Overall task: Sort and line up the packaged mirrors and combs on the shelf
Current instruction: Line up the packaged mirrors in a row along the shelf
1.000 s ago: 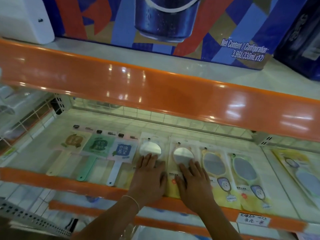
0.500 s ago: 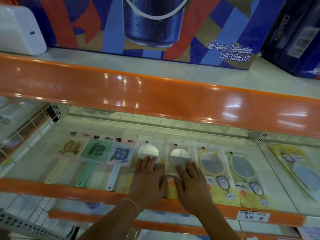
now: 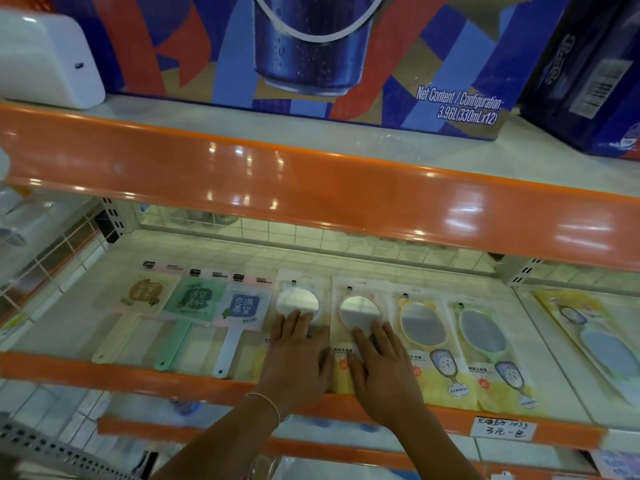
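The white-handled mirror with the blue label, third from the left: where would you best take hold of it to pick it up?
Probably by its long white handle, coming from the front edge of the shelf. The white-handled mirror lies flat with that handle pointing toward the orange shelf lip, bare and narrow enough to pinch. Its wide head sits close between the green mirror and a round-mirror pack, leaving little room there.

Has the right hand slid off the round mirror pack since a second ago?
No. The right hand lies flat on the same round mirror pack, fingertips at the mirror's lower edge, wrist over the orange shelf lip.
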